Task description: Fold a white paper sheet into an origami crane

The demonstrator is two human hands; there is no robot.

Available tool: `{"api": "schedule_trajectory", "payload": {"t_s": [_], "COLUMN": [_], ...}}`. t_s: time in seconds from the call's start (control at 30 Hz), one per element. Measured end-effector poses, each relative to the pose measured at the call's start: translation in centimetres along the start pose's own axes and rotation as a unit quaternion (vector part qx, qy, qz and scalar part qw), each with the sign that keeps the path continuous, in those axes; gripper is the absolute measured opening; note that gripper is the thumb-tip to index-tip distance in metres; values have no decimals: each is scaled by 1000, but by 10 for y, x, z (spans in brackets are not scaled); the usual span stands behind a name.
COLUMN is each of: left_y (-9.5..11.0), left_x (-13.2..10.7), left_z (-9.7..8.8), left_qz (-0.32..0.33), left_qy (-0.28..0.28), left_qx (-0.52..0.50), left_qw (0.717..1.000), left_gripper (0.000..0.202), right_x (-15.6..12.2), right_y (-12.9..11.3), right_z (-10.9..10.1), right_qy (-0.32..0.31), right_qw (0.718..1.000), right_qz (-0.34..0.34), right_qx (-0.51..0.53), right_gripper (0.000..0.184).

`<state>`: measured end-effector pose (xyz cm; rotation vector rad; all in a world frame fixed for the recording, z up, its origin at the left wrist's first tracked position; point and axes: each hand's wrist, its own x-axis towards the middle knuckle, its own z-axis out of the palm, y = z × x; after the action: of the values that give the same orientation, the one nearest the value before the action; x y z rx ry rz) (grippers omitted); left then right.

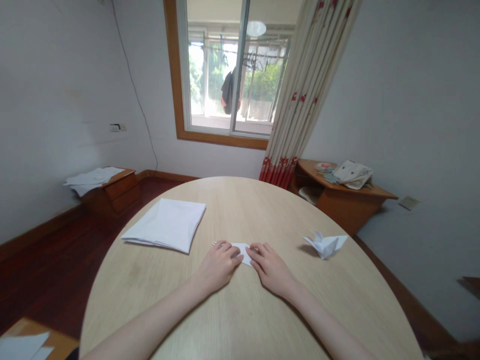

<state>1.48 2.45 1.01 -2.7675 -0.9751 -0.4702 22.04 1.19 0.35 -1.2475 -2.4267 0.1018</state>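
Note:
A small piece of folded white paper [242, 250] lies on the round table, between my two hands. My left hand [221, 262] covers its left part, with curled fingers pressing on it and a thin white tip showing past the fingers. At its right edge, my right hand [270, 266] has thumb and fingertips closed on the paper. The exact folds under the fingers are hidden. To the right of my hands stands a folded paper crane [324, 246]. A stack of white paper sheets [167, 224] rests to the left, beyond my left hand.
The pale wooden round table [240, 200] has a curved edge all round. Papers lie on a low drawer cabinet [120, 190] at left. A corner desk [337, 200] holds a cloth bag [353, 174]. More paper sheets [24, 346] sit at lower left.

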Motion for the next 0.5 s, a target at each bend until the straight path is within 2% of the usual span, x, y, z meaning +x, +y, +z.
{"api": "schedule_trajectory", "payload": {"t_s": [0.2,0.5], "left_y": [9,10], "left_x": [0,1], "left_z": [-6,-10], "left_qz": [-33,-62], "left_qy": [19,31], "left_qx": [8,-17], "left_qw": [999,997], "left_gripper": [20,19], "right_x": [-1,-2], "right_y": [-2,-2], "right_z": [-1,0], "right_qy": [18,21], "right_qw": [1000,997], "right_qz": [-1,21], "right_qx": [5,65], "right_gripper": [31,27]}}
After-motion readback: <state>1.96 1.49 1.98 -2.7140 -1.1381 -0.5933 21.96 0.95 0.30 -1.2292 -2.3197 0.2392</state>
